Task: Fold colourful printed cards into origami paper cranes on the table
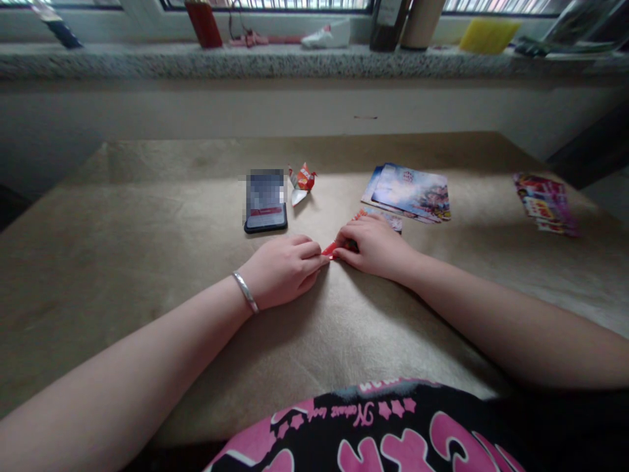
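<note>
My left hand [289,267], with a silver bangle at the wrist, rests on the table with its fingers closed on the left end of a small folded piece of red paper [328,250]. My right hand [376,246] pinches the same paper from the other side, its thumb low and fingers curled over it. Most of the paper is hidden under the fingers. Just behind my right hand a patterned sheet [394,221] sticks out, partly covered. Past my left hand stands a folded paper figure [303,180] in red and white, like an origami bird.
A phone [266,228] lies left of the paper figure. Several blue picture cards [413,190] are stacked behind my right hand. Pink and red cards [546,204] lie at the table's right. Beyond the table [147,262], a stone windowsill [275,62] carries bottles and a yellow sponge-like block [489,35].
</note>
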Action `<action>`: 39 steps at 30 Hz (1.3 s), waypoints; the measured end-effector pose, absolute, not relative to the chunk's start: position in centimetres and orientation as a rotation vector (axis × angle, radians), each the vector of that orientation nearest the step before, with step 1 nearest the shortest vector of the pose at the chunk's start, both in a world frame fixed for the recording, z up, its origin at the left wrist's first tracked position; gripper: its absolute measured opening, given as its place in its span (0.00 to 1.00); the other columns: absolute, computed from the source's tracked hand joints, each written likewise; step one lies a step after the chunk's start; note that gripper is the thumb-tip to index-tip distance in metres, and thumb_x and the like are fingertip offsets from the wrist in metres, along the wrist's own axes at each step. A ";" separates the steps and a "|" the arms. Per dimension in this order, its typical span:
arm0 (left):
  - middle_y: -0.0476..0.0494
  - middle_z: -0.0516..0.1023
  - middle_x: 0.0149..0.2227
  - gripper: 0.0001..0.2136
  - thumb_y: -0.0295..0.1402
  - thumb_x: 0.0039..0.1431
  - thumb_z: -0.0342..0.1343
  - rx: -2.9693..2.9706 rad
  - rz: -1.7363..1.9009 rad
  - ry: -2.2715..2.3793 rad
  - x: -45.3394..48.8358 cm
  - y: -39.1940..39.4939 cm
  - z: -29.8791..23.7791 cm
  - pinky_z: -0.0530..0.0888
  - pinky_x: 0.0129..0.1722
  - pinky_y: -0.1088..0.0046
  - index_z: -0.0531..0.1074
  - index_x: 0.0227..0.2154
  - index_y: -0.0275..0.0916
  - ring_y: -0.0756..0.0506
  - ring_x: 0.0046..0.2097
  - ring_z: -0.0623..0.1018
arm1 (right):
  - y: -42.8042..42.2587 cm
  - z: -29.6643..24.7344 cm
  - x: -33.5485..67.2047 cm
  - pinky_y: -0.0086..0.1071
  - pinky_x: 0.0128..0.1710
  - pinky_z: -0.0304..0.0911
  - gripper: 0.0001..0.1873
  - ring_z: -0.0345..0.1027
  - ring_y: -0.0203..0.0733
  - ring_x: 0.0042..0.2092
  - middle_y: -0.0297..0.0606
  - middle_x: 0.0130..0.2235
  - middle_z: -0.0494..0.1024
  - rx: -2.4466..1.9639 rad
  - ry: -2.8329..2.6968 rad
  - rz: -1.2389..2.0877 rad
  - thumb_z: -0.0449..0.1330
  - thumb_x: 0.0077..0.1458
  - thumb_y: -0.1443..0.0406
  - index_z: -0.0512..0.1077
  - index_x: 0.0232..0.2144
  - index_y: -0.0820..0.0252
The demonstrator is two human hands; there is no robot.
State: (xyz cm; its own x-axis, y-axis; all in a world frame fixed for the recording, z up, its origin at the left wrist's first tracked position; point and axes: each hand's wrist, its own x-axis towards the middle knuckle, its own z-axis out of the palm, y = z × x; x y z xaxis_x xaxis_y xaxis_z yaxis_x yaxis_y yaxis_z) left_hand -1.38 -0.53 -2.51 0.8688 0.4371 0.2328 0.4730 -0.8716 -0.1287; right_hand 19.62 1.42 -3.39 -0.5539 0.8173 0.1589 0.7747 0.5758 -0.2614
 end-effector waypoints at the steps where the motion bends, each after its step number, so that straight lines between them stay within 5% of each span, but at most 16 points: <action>1: 0.43 0.75 0.34 0.12 0.30 0.62 0.46 -2.859 -0.292 -0.716 -1.3 -0.6 -2.5 0.72 0.36 0.72 0.74 0.40 0.37 0.47 0.36 0.72 | 1.4 -3.4 19.6 0.40 0.44 0.49 0.09 0.68 0.44 0.39 0.36 0.32 0.78 -1.316 -2.547 0.237 0.59 0.53 0.59 0.72 0.28 0.58; 39: 0.42 0.76 0.39 0.12 0.24 0.54 0.47 -2.951 -0.112 -0.695 -2.3 0.2 -1.5 0.72 0.42 0.69 0.73 0.38 0.36 0.45 0.41 0.73 | 1.5 -3.8 19.8 0.37 0.41 0.51 0.09 0.66 0.42 0.38 0.36 0.32 0.77 -1.323 -2.536 0.300 0.60 0.52 0.58 0.72 0.28 0.59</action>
